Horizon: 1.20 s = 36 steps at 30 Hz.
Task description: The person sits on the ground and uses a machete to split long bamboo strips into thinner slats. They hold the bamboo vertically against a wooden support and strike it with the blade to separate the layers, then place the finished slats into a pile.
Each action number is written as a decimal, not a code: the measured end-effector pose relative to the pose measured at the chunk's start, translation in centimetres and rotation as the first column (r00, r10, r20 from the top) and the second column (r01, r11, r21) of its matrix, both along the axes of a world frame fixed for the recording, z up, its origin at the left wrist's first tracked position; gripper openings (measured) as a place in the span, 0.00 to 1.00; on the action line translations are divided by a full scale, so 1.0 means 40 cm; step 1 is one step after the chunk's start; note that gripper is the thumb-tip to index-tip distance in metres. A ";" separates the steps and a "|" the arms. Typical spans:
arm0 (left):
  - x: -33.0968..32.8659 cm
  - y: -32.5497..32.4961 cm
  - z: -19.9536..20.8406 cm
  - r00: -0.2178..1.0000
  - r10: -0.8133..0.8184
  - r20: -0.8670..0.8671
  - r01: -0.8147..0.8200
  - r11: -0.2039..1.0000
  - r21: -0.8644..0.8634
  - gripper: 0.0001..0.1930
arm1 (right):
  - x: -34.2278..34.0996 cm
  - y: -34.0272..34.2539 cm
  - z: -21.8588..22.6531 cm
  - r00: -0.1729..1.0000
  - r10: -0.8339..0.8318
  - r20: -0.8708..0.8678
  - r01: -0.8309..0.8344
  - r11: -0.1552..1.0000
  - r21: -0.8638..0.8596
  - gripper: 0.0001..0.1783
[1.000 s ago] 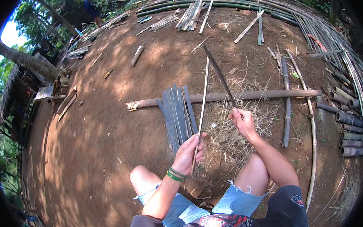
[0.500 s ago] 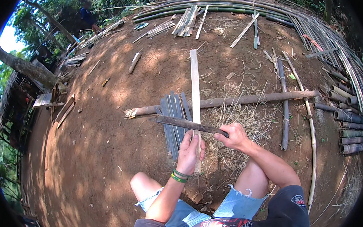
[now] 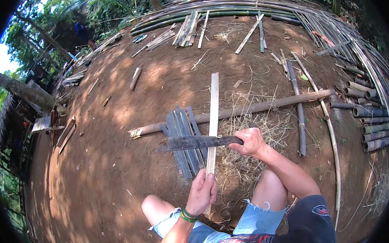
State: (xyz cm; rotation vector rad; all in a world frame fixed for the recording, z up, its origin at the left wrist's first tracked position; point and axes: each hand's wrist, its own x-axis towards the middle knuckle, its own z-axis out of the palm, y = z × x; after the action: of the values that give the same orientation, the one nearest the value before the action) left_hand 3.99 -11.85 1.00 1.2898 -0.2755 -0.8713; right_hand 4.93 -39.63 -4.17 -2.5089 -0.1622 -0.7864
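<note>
My left hand (image 3: 201, 192) is closed around the near part of a pale bamboo strip (image 3: 213, 107), which points away from me over a log. My right hand (image 3: 249, 141) grips the handle of a machete (image 3: 187, 143). Its dark, broad blade lies across the strip, a little beyond my left hand, with the tip toward the left. A thin curl of shaving shows where the blade meets the strip. Left of the strip, a bundle of dark bamboo slats (image 3: 183, 122) leans on the log (image 3: 247, 110). Whether the strip touches the log I cannot tell.
Pale shavings (image 3: 250, 158) are heaped right of the strip. Further right lie two poles (image 3: 298, 110) and stacked bamboo tubes (image 3: 375, 128). Long bamboo poles (image 3: 214, 11) line the far edge, with split slats (image 3: 188, 29) before them. A person (image 3: 82, 30) is at the far left.
The machete has turned from slanting to nearly level across the strip. My left hand has come closer to me, and the strip's far end has dropped nearer and tilted right.
</note>
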 end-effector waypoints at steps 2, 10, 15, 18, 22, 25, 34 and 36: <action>-0.021 0.027 -0.002 1.000 0.005 -0.018 -0.005 1.000 0.004 0.08 | 0.001 -0.015 -0.003 1.000 -0.014 0.017 0.015 0.999 -0.041 0.36; -0.097 0.129 -0.008 0.978 0.012 -0.208 -0.022 0.999 -0.046 0.08 | 0.006 -0.112 -0.029 0.956 -0.293 -0.007 0.291 0.951 -0.103 0.34; -0.177 0.246 0.021 0.953 -0.103 -0.284 0.101 0.995 -0.021 0.07 | -0.031 -0.288 -0.022 0.618 -0.669 -0.414 0.774 0.611 0.167 0.43; -0.130 0.245 -0.014 0.988 0.012 -0.156 0.000 0.997 0.077 0.06 | -0.069 -0.228 -0.035 0.715 -0.636 -0.290 0.699 0.662 0.270 0.40; -0.049 0.128 -0.014 0.992 0.115 0.057 -0.118 0.991 0.057 0.06 | -0.073 -0.057 0.041 0.905 -0.335 -0.263 0.387 0.905 0.176 0.34; -0.003 0.052 -0.024 0.982 0.111 0.152 -0.111 0.994 -0.008 0.07 | -0.063 0.065 0.053 0.993 -0.043 -0.106 0.045 0.999 0.022 0.31; -0.089 0.097 -0.016 0.983 0.022 0.181 -0.039 0.995 0.094 0.07 | -0.010 0.014 0.057 0.992 -0.116 -0.055 0.114 0.993 -0.040 0.35; -0.130 0.127 -0.015 0.994 0.049 0.095 -0.057 0.994 0.088 0.07 | 0.005 -0.038 0.039 0.983 -0.182 -0.033 0.180 0.982 -0.058 0.35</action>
State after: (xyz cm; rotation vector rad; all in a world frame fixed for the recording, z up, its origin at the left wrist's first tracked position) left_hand -1.23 -6.76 0.42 1.4182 -0.2762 -0.7875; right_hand 5.11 -41.14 -2.62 -2.6156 0.0598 -0.8143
